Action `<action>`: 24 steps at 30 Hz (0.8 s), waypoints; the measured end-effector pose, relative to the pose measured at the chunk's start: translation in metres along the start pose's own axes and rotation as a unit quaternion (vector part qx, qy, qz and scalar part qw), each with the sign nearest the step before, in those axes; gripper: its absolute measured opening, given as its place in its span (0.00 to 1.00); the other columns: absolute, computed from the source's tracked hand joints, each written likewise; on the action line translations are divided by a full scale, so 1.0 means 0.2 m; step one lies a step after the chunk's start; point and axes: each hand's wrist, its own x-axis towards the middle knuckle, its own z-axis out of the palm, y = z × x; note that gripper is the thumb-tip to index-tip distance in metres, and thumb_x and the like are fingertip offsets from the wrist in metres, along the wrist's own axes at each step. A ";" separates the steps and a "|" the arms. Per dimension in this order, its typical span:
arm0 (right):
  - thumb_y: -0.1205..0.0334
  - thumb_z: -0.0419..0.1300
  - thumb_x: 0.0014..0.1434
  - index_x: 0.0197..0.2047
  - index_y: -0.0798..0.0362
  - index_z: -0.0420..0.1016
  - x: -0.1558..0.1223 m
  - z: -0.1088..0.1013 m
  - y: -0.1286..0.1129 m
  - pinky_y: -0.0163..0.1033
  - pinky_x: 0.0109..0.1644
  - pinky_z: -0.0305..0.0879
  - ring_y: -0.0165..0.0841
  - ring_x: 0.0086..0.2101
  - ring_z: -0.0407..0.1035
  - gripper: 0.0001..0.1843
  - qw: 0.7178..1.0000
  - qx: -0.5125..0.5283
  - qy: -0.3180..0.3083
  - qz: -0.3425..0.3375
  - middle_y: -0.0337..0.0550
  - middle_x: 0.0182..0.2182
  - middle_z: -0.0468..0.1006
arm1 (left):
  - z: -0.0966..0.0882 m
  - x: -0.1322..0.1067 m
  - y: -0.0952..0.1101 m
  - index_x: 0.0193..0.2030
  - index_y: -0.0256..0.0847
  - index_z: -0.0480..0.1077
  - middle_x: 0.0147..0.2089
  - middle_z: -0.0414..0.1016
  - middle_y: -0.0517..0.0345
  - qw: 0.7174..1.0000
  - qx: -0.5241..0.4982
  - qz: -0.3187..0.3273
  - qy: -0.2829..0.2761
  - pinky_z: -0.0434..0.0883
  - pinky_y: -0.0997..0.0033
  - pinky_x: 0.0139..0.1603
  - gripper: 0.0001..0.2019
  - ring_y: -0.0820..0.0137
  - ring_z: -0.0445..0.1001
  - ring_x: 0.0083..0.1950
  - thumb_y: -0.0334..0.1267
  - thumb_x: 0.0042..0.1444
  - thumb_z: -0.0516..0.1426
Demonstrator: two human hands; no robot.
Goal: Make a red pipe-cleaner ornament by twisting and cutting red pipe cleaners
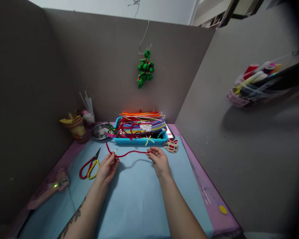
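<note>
A red pipe cleaner (129, 153) stretches between both my hands above the blue mat (137, 199). My left hand (107, 167) pinches it near its left end, where it bends upward. My right hand (159, 161) pinches its right end. Just behind the hands stands a blue tray (139, 140) heaped with pipe cleaners of many colours. Scissors (91, 166) with red and yellow handles lie on the mat left of my left hand.
A green pipe-cleaner ornament (145, 68) hangs on a wire from the back wall. A metal dish (101, 130), a cup (76, 127) and a pink glue gun (48, 189) sit at the left. A small crocheted figure (171, 145) lies right of the tray. Grey partitions enclose the desk.
</note>
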 end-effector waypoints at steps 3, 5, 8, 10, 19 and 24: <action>0.63 0.73 0.39 0.32 0.53 0.77 0.01 -0.02 0.02 0.36 0.35 0.67 0.32 0.31 0.74 0.15 0.999 -0.020 0.030 -0.020 0.43 0.29 0.81 | 0.00 0.00 0.00 0.34 0.35 0.71 0.26 0.73 0.61 1.000 -0.015 -0.014 -0.002 0.75 0.79 0.31 0.06 0.79 0.73 0.24 0.22 0.56 0.56; 0.62 0.74 0.37 0.30 0.53 0.76 0.02 -0.02 0.01 0.37 0.38 0.68 0.33 0.34 0.75 0.15 0.999 0.002 0.035 -0.013 0.41 0.28 0.81 | 0.00 -0.01 0.01 0.34 0.36 0.70 0.28 0.74 0.61 0.999 -0.027 -0.020 -0.015 0.76 0.76 0.34 0.06 0.77 0.75 0.27 0.23 0.56 0.56; 0.60 0.75 0.36 0.29 0.52 0.75 0.00 -0.01 0.00 0.39 0.40 0.70 0.34 0.35 0.76 0.17 0.998 0.044 0.011 0.035 0.40 0.28 0.80 | -0.01 -0.02 0.01 0.33 0.37 0.69 0.31 0.76 0.58 0.998 -0.027 -0.026 -0.052 0.77 0.70 0.40 0.05 0.71 0.79 0.35 0.25 0.56 0.58; 0.59 0.75 0.36 0.29 0.52 0.74 -0.01 0.00 -0.02 0.38 0.40 0.70 0.34 0.36 0.76 0.18 0.997 0.051 -0.006 0.059 0.39 0.31 0.80 | -0.01 -0.03 0.01 0.33 0.38 0.69 0.31 0.76 0.59 0.997 -0.018 -0.028 -0.072 0.77 0.69 0.40 0.05 0.68 0.79 0.37 0.25 0.55 0.59; 0.57 0.72 0.40 0.36 0.51 0.75 0.02 -0.02 0.02 0.33 0.32 0.65 0.28 0.27 0.69 0.19 0.999 -0.017 0.001 0.034 0.35 0.25 0.76 | -0.02 -0.03 0.01 0.37 0.36 0.71 0.28 0.74 0.60 0.993 0.039 -0.015 -0.111 0.76 0.74 0.33 0.12 0.73 0.75 0.29 0.31 0.45 0.67; 0.57 0.64 0.48 0.36 0.54 0.76 0.04 -0.07 0.02 0.35 0.29 0.61 0.31 0.27 0.66 0.13 0.971 -0.219 0.061 -0.073 0.41 0.28 0.76 | -0.04 -0.01 -0.02 0.35 0.36 0.71 0.32 0.76 0.59 0.990 0.107 -0.018 -0.091 0.75 0.75 0.33 0.16 0.74 0.75 0.30 0.35 0.41 0.70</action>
